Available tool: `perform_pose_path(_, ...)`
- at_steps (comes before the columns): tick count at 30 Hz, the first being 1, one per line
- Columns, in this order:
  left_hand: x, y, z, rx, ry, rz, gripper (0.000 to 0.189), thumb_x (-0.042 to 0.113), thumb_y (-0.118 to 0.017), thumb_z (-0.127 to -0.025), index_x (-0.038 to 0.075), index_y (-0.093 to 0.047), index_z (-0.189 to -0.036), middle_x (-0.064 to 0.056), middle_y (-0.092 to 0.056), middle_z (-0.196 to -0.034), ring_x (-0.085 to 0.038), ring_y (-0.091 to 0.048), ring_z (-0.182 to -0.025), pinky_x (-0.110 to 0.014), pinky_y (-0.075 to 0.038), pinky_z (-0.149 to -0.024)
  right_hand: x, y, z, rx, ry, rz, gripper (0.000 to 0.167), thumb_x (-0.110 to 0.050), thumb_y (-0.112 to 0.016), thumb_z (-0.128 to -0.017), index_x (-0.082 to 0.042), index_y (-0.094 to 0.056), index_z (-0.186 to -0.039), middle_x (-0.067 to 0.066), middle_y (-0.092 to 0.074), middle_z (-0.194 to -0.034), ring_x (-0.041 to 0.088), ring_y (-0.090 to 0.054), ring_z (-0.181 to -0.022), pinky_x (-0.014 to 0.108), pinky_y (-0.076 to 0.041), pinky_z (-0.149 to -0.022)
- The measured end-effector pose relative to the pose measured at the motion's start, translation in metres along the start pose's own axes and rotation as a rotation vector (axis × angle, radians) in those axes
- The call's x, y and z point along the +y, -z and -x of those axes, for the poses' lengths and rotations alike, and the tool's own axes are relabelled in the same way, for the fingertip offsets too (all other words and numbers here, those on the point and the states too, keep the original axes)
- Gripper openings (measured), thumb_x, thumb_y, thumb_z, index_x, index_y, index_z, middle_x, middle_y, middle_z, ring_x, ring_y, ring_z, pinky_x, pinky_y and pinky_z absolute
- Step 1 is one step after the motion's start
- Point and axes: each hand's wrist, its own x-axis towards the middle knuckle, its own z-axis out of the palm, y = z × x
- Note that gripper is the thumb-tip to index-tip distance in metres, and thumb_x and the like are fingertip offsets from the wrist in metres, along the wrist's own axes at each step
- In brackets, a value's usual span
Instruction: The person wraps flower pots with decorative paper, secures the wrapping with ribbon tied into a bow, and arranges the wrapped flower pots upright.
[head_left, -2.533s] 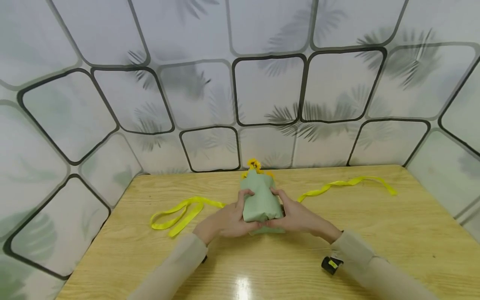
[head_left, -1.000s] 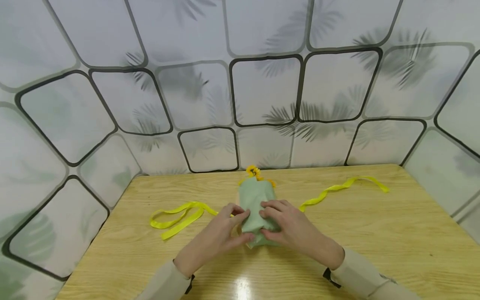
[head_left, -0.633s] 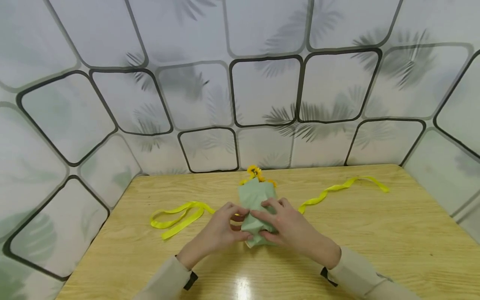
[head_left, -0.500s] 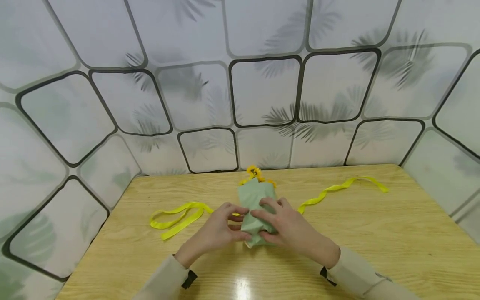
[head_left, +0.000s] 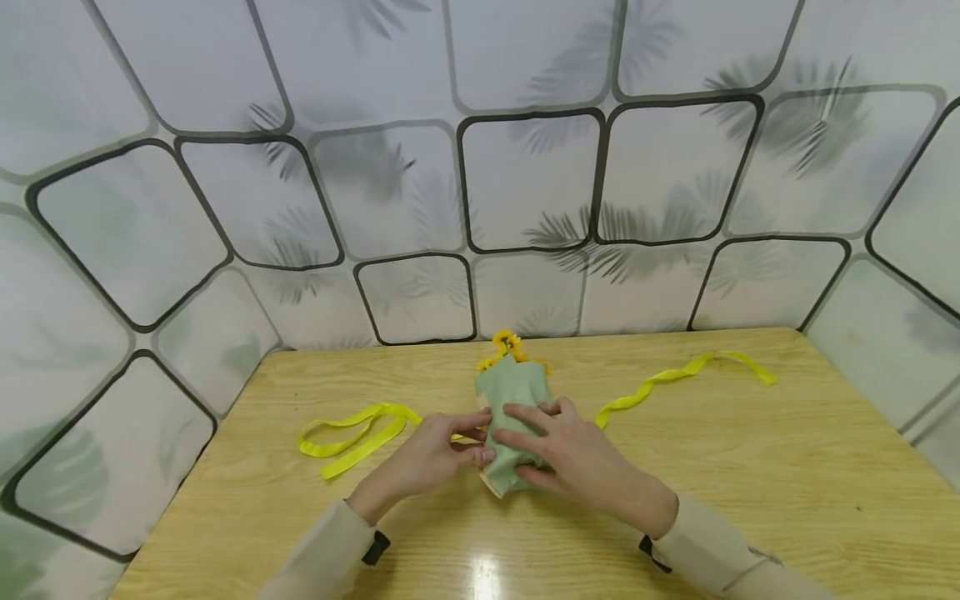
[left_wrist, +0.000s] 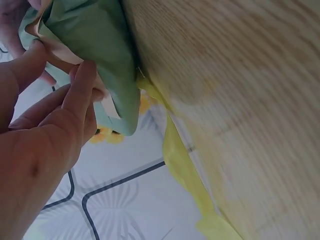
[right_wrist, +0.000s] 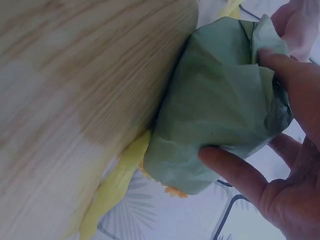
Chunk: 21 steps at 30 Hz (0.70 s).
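A small bouquet of yellow sunflowers [head_left: 507, 341] in green wrapping paper [head_left: 516, 385] lies mid-table, its blooms toward the wall. My left hand [head_left: 427, 454] pinches the paper's loose edge, which shows its pale inner side [left_wrist: 111, 106] in the left wrist view. Across the top of the bundle my right hand [head_left: 581, 454] holds the wrap, fingers spread and thumb at the folded lower end. In the right wrist view that thumb presses into the creased green paper [right_wrist: 205, 105]. The stems are hidden inside.
A yellow ribbon passes under the bouquet. Its looped left part [head_left: 318, 450] and wavy right part [head_left: 675, 375] lie on the wooden table [head_left: 750, 467]. A patterned cloth wall [head_left: 536, 183] stands right behind the table's far edge.
Both hands have moved from the bundle's sides onto its wrap, and the bouquet lies lower. Most recently the left hand has drawn the paper edge left, baring its pale inner side.
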Motion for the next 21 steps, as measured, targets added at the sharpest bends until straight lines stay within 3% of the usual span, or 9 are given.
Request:
perform_pose_path(4,0.000,0.000,-0.002,0.022,0.008,-0.021,0.056,0.022,-0.069,-0.099,0.003,-0.051,-0.149,-0.015,-0.057,-0.149,-0.031,-0.065,-0.124,-0.031,-0.059,-0.094,-0.003,-0.001,-0.001,-0.007,-0.041,-0.007,0.063,-0.062,-0.078,-0.077,-0.029,-0.071,-0.130,0.006,-0.066,-0.139,0.029,-0.062,-0.092,0.034,-0.054,-0.069)
perform_pose_path(10,-0.002,0.000,-0.001,0.041,0.014,-0.026,0.056,0.026,-0.070,-0.098,0.004,-0.054,-0.147,-0.013,-0.056,-0.150,-0.029,-0.067,-0.122,-0.030,-0.060,-0.092,-0.009,-0.005,-0.004,0.027,-0.081,0.041,0.050,-0.052,-0.085,-0.077,-0.028,-0.074,-0.120,0.007,-0.070,-0.130,0.034,-0.065,-0.088,0.034,-0.058,-0.057)
perform_pose_path(13,-0.002,0.007,0.002,0.038,0.027,-0.040,0.055,0.032,-0.069,-0.099,0.008,-0.056,-0.146,-0.009,-0.058,-0.149,-0.026,-0.068,-0.121,-0.031,-0.060,-0.092,-0.011,-0.005,-0.006,0.011,-0.112,0.043,0.049,-0.050,-0.087,-0.076,-0.029,-0.074,-0.118,0.005,-0.070,-0.129,0.035,-0.064,-0.089,0.032,-0.057,-0.052)
perform_pose_path(15,-0.002,0.018,0.006,0.063,0.033,-0.096,0.052,0.034,-0.066,-0.101,0.009,-0.058,-0.145,-0.007,-0.063,-0.144,-0.024,-0.069,-0.119,-0.033,-0.060,-0.091,-0.012,-0.004,-0.006,-0.004,-0.127,0.040,0.048,-0.049,-0.087,-0.076,-0.028,-0.074,-0.117,0.005,-0.070,-0.130,0.035,-0.064,-0.090,0.033,-0.057,-0.052)
perform_pose_path(18,-0.003,0.044,0.015,0.150,0.054,-0.255,0.042,0.027,-0.063,-0.103,0.007,-0.061,-0.140,-0.011,-0.070,-0.131,-0.027,-0.071,-0.111,-0.038,-0.061,-0.087,-0.014,-0.004,-0.007,-0.016,-0.139,0.048,0.048,-0.049,-0.088,-0.076,-0.028,-0.075,-0.117,0.004,-0.070,-0.130,0.034,-0.064,-0.091,0.033,-0.057,-0.052)
perform_pose_path(21,-0.009,0.070,0.028,0.210,0.138,-0.433,0.035,0.015,-0.065,-0.101,0.001,-0.064,-0.133,-0.016,-0.073,-0.116,-0.030,-0.072,-0.101,-0.042,-0.060,-0.083,-0.014,-0.004,-0.007,-0.008,-0.138,0.052,0.048,-0.048,-0.089,-0.075,-0.028,-0.075,-0.116,0.004,-0.070,-0.130,0.033,-0.063,-0.091,0.032,-0.057,-0.051)
